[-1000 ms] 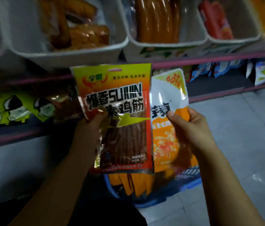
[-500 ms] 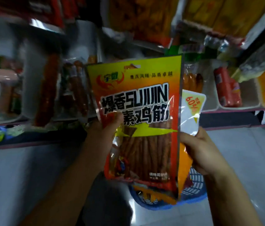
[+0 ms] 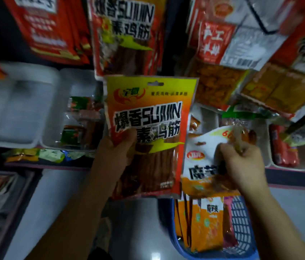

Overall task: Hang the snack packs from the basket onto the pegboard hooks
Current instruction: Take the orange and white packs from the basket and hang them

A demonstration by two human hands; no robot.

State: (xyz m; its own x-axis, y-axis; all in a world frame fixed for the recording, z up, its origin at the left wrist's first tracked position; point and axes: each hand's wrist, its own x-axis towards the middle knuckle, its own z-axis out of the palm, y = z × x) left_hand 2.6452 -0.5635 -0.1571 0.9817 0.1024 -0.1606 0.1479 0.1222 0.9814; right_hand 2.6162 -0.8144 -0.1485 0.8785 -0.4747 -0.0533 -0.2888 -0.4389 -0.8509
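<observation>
My left hand (image 3: 117, 149) grips an orange and yellow snack pack (image 3: 148, 113) by its lower left side and holds it upright. Its hang hole is at the top, just under a matching pack (image 3: 123, 36) that hangs above. To its right, my right hand (image 3: 241, 162) grips a white and orange snack pack (image 3: 198, 166), crumpled at the top. The blue basket (image 3: 241, 222) sits below my right hand with several orange packs (image 3: 209, 222) standing in it.
Red and white packs (image 3: 217, 40) hang at the upper right, red packs (image 3: 48, 29) at the upper left. White trays (image 3: 16, 109) with sausages line a pink-edged shelf (image 3: 54, 166) behind my hands. Grey floor lies below.
The view has tilted up to the hanging packs. My left hand has raised the orange pack toward the matching one. My right hand has swung the white pack out to the right.
</observation>
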